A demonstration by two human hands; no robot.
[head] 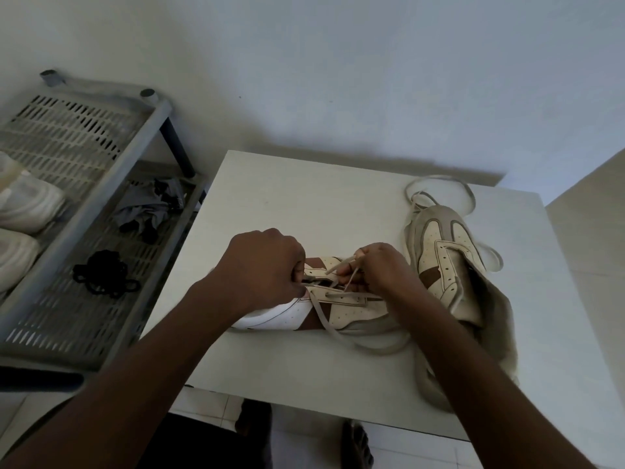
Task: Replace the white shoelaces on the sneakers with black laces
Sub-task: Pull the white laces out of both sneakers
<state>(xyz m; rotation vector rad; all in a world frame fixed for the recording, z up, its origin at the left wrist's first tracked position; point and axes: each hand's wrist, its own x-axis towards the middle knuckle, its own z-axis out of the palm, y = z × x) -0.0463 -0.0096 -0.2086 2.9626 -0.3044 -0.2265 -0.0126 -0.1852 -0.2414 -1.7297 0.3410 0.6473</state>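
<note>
A person worked at a white counter (304, 198), seen from the head camera, with a cream-and-brown sneaker (348, 308) lying on its side across the middle of the top. The left hand (267, 265) was curled tight on the sneaker's upper at the eyelet row, pinning it to the counter. The right hand (382, 269), close beside it, pinched a loop of the off-white lace (324, 316) between thumb and fingertips just above the eyelets. The lace was partly threaded, and its loose end trailed over the sole and onto the counter toward the near edge.

A second sneaker (446, 262) of the same colours lay to the right, toe pointing away, touching the first near the right wrist. Its own pale lace (439, 184) looped loosely on the counter beyond the toe.

A grey slotted shoe rack (162, 113) stood just left of the counter. Its lower shelf held a coiled bundle of black laces (101, 274) and, farther back, a crumpled grey cloth (145, 211), the two apart. Its upper shelf carried a pair of pale shoes (23, 204) at the frame's left edge. Below the counter's near edge, the person's feet showed on a tiled floor (209, 406).
</note>
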